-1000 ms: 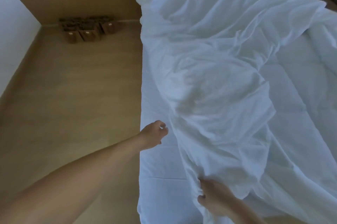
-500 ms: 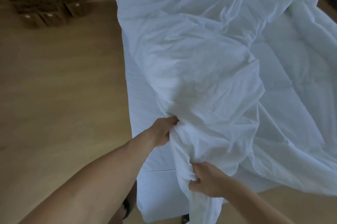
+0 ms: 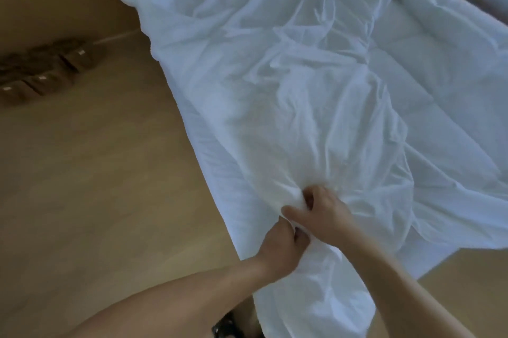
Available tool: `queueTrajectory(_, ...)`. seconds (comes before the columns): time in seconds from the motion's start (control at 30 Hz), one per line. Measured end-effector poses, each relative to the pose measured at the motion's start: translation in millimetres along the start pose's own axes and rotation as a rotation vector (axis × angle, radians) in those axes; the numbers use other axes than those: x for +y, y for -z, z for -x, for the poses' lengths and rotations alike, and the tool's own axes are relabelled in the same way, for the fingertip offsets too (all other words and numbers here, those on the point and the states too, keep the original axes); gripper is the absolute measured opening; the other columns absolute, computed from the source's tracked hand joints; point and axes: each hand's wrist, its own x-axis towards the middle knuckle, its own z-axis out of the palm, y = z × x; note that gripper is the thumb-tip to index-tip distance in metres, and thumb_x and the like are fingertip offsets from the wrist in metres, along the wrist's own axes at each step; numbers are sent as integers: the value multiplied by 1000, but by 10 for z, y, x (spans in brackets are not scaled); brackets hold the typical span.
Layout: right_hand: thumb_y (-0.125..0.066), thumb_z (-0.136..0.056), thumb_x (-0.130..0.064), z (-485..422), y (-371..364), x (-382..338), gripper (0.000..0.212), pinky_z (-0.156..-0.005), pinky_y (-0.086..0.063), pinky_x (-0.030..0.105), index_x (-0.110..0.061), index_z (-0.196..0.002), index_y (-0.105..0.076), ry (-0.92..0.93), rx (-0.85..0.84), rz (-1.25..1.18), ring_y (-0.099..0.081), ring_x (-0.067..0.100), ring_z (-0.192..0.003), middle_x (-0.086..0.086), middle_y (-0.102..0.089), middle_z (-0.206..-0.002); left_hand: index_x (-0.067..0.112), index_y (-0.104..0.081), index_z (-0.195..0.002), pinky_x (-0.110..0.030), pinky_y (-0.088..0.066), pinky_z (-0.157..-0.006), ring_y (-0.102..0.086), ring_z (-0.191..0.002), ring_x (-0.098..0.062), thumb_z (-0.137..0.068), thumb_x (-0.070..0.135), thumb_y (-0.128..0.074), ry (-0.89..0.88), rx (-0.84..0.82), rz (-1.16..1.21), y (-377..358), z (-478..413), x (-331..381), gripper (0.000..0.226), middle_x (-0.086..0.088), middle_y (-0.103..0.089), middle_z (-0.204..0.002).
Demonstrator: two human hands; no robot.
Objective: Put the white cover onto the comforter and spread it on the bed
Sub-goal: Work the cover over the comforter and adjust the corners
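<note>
Fabric bunches where both grips meet near the bed [image 3: 203, 142] edge: the left hand [image 3: 283, 251] pinches a fold of the white cover [image 3: 275, 90], the right hand [image 3: 323, 212] curls into it just beyond, touching. The comforter [image 3: 445, 123] lies on the right, largely uncovered. A hard tug could drag everything onto the floor [image 3: 96, 178]. Blur hides the cover's opening and which layers are held.
</note>
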Motion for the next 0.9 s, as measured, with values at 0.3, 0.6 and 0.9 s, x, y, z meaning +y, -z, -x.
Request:
queueTrajectory(0.3,-68,-78,-57,-572,-732,51,87,-102,-41,35,-10,-142,-34,-157,-17,49,-49,33,-129,17,-48,-140,18,-37,-148,-31,-43,-105,-49,-129,-22,-97,30,-55,195,-572,-454,854,-517,-459,55,-3,-46,-146)
queueTrajectory(0.6,-87,-42,-21,-1008,-1509,-208,91,-73,-49,49,2,-125,-58,-231,202,381,-57,40,-82,25,-56,-97,13,-53,-87,-30,-38,-59,-47,-75,-23,-97,20,-51,330,351,97,3284,-2415,-411,13,-12,-50,-91)
queueTrajectory(0.9,-52,-77,-1,-1443,-1529,-446,38,-55,-54,43,-2,-111,-68,-332,383,459,-61,36,-66,18,-60,-79,24,-54,-118,-41,-58,-74,-57,-101,-23,-73,62,-77,585,237,421,3427,-3372,-445,64,5,-56,-110)
